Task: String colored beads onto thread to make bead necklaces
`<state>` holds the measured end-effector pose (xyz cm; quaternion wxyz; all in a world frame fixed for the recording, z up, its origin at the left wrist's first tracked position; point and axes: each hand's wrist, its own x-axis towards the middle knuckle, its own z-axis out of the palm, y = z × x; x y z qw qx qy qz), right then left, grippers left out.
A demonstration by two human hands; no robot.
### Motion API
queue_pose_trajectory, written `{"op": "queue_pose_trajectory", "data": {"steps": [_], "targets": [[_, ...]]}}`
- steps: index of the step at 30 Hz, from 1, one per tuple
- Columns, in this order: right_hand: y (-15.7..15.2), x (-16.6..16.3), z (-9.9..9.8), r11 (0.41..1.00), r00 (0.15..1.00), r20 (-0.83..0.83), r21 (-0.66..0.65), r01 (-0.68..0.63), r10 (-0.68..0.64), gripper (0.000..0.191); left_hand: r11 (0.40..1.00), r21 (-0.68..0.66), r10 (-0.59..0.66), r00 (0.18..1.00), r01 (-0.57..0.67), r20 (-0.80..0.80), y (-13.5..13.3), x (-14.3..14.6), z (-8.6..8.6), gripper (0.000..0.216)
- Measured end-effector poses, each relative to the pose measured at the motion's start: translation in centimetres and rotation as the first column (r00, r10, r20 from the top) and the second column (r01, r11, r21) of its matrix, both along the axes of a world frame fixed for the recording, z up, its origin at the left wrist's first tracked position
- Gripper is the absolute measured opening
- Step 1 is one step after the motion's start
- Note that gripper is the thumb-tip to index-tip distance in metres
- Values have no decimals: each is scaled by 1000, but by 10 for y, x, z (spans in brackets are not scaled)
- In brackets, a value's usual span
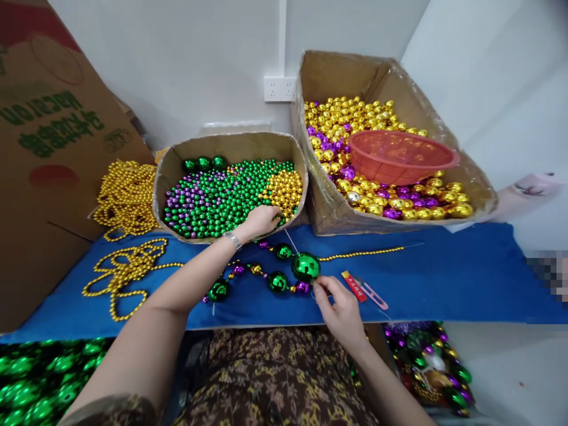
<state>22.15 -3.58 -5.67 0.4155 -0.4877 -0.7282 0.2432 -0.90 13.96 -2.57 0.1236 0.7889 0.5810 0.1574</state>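
Observation:
My left hand (261, 220) reaches into a low cardboard box (168, 171) of small green, purple and gold beads (222, 195), fingers curled down among the beads at its front right; what they hold is hidden. My right hand (339, 307) pinches a thin thread just below a large green ball (305, 266). That ball ends a partly strung row of green, purple and gold beads (266, 275) lying on the blue cloth (444, 278). A thin gold bead strand (361, 254) runs right from the ball.
A bigger box (323, 195) at the back right holds large gold and purple balls and a red plastic basket (399, 155). Gold bead strands (126, 198) pile at the left. A red lighter (354, 286) and pink snips (375, 296) lie beside my right hand. Bead bags sit below the table.

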Motion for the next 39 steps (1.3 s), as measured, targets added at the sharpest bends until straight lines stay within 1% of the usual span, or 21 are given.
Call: {"op": "queue_pose_trajectory", "data": {"steps": [3, 6, 7, 8, 9, 10, 11, 12, 13, 14, 15, 16, 19, 22, 27, 33, 36, 39], "targets": [[0, 1, -1, 1000, 1000, -8, -15, 3, -3, 13, 1000, -13, 3, 1000, -2, 13, 4, 4, -6, 17], [0, 1, -2, 1000, 1000, -14, -18, 1, -1, 13, 1000, 1, 12, 999, -13, 42, 1, 3, -4, 21], [0, 2, -2, 1000, 1000, -15, -18, 3, -3, 14, 1000, -8, 21, 994, -21, 110, -3, 2, -1, 23], [0, 2, -2, 1000, 1000, -15, -16, 6, -6, 13, 999, -43, 38, 970, -28, 239, -8, 2, 2, 24], [0, 2, -2, 1000, 1000, -15, -13, 9, -9, 13, 994, -102, 67, 904, -26, 423, -14, 2, 6, 24], [-1, 3, -2, 1000, 1000, -14, -9, 9, -9, 13, 984, -177, 116, 772, -5, 625, -22, 3, 10, 23], [-1, 2, -2, 1000, 1000, -12, -4, 7, -7, 13, 967, -250, 182, 582, 38, 793, -30, 5, 14, 22], [-1, 2, -1, 1000, 1000, -10, 1, 2, -2, 13, 948, -305, 250, 381, 92, 890, -38, 6, 17, 21], [-1, 2, -1, 1000, 1000, -6, 6, -4, 4, 13, 931, -338, 302, 225, 138, 926, -47, 8, 21, 20], [-1, 1, -1, 1000, 1000, -2, 9, -7, 7, 13, 919, -357, 340, 119, 170, 933, -54, 10, 24, 19], [-1, 1, 0, 1000, 1000, 2, 14, -10, 10, 13, 909, -370, 367, 56, 190, 929, -61, 12, 26, 19], [-2, 0, 0, 1000, 1000, 5, 18, -10, 10, 13, 903, -380, 384, 23, 201, 923, -66, 13, 28, 18], [-2, 0, 0, 1000, 1000, 15, 24, -6, 6, 13, 897, -391, 403, -17, 205, 915, -76, 15, 31, 19], [-2, 0, 0, 1000, 1000, 27, 20, -2, 2, 13, 896, -397, 409, -25, 198, 912, -78, 16, 31, 22], [-2, -1, 0, 1000, 999, 49, 22, -1, 0, 15, 893, -409, 414, 14, 189, 910, -80, 18, 27, 25], [-1, 1, 2, 999, 997, 77, 40, 17, -20, 16, 911, -364, 358, 63, 196, 931, -86, 22, 27, 30], [4, 6, 9, 995, 992, 122, 96, 32, -44, 17, 909, -344, 328, 107, 234, 939, -89, 31, 28, 28], [13, 14, 12, 986, 980, 178, 157, 61, -89, 18, 909, -313, 280, 153, 276, 948, -89, 47, 27, 23]]}}
